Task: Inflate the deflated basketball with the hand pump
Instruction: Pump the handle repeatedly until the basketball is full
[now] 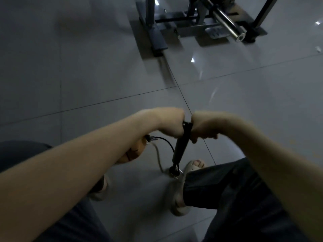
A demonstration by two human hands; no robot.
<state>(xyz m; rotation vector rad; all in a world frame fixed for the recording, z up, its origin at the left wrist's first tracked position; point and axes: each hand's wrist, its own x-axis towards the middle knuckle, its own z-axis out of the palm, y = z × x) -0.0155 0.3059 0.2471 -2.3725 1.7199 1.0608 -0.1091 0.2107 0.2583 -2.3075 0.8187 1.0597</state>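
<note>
The floor [87, 67] is big grey shiny tiles, and it fills most of what I see. At the far end stands a metal frame [192, 23] with a silver bar [229, 23] sticking out of it.

My legs in dark trousers [236, 198] are at the bottom. My right foot wears a pale sandal [181, 189], just beside the foot of the pump.

The basketball [132, 152] is orange with dark lines. It lies on the floor under my left arm, so I see only a part of it.

The pump [180, 145] is a thin black tube, standing tilted between my feet. A black hose [166, 142] curves from it to the ball.

My left hand [167, 123] and my right hand [206, 126] are side by side at the top of the pump. Each grip is a tight fist on the pump handle [187, 124], one on each side. The handle is nearly hidden in my fists.
</note>
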